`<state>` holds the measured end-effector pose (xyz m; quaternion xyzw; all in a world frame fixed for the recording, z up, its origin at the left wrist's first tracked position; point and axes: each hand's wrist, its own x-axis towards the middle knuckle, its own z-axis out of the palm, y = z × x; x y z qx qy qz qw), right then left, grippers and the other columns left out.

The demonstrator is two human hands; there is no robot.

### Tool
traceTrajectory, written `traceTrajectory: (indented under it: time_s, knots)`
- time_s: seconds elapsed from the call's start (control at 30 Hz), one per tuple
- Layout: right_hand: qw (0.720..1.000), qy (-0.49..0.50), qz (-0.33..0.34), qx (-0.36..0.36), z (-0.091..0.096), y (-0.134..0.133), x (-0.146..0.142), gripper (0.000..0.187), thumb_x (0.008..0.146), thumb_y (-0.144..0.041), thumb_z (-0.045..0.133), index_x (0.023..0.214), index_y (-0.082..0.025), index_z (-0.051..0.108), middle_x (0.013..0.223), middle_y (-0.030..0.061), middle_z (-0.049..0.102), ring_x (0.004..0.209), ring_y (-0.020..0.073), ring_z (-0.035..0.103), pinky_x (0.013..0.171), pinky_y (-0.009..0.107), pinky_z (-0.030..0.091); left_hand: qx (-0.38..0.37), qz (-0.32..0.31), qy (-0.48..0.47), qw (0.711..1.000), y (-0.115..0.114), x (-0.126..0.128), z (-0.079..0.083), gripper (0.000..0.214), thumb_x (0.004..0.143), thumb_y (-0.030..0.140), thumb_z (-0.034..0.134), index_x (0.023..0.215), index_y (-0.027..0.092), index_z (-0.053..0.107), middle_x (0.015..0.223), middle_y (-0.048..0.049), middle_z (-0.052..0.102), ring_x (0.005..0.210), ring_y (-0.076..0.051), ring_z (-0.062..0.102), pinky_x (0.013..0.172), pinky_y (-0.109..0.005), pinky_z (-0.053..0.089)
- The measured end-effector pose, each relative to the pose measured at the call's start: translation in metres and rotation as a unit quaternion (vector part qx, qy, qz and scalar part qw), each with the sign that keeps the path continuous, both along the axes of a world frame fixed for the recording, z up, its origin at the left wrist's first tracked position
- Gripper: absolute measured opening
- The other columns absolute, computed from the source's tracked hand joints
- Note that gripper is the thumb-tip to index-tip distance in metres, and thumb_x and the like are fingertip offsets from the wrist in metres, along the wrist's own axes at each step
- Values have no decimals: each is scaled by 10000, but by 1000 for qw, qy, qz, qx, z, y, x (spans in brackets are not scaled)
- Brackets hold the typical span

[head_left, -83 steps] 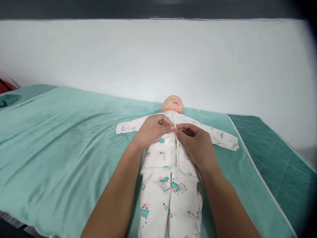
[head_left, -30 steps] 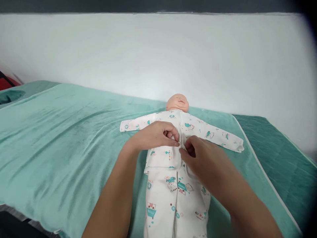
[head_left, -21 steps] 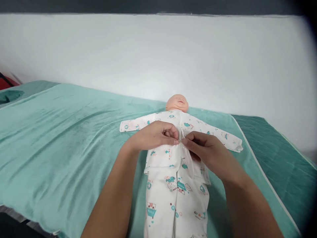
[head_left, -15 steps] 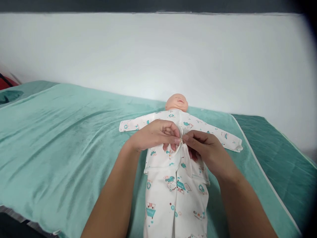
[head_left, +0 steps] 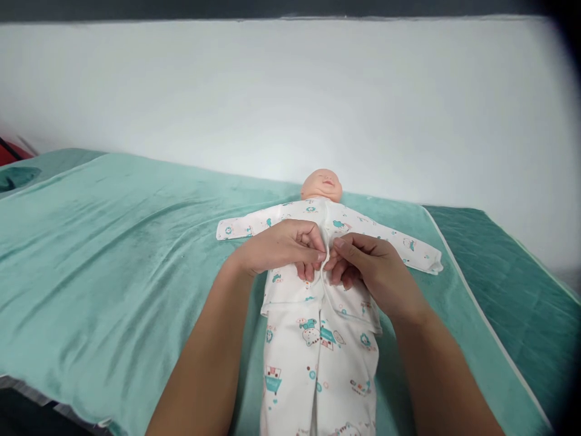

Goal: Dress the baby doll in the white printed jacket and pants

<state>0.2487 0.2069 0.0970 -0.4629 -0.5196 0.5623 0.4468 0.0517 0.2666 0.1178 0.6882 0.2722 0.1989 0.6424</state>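
Observation:
A baby doll lies on its back, its arms spread in long white sleeves. It wears a white baby shirt with a teal and pink print and matching trousers. Over the belly, my left hand is closed, thumb and forefinger pinching the shirt's front edge. My right hand is across from it, thumb and forefinger pressed together on the shirt's other front side, the remaining fingers curled against the cloth. The fingers hide any fastener between them. Above my hands the two front edges lie close together.
A light green blanket with soft creases lies under the doll. A darker green cover shows to the right. Behind stands a white wall. Something red is at the far left.
My right thumb and forefinger have shifted up slightly and come a little apart from my left fingertips. My left hand keeps its pinch. The view has shifted slightly.

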Motion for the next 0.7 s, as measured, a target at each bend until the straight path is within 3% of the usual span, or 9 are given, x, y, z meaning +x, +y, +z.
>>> traceTrajectory:
  time_s: [0.3, 0.57, 0.7]
  knots:
    - [1000, 0, -16, -10, 0, 1, -1, 348, 901, -478, 632, 753, -166, 671, 705, 71, 728, 631, 157, 703, 495, 192, 487, 22, 33, 61, 997, -2, -2, 7, 270, 791, 387, 739, 816, 133, 650, 707, -24, 675, 655, -127, 673, 623, -249, 561]
    - [1000, 3, -25, -4, -2, 1, -4, 352, 906, -485, 622, 759, -167, 653, 735, 68, 729, 638, 168, 717, 475, 189, 485, 51, 45, 85, 994, -5, -1, 7, 86, 790, 182, 641, 872, 156, 634, 741, -14, 686, 676, -126, 686, 642, -252, 573]
    - [1000, 1, -24, -1, -2, 1, -4, 366, 907, -496, 618, 755, -165, 649, 746, 66, 732, 631, 164, 715, 469, 183, 482, 70, 47, 92, 992, -7, -1, 8, 106, 770, 120, 580, 856, 159, 628, 720, -11, 689, 665, -127, 684, 629, -249, 571]
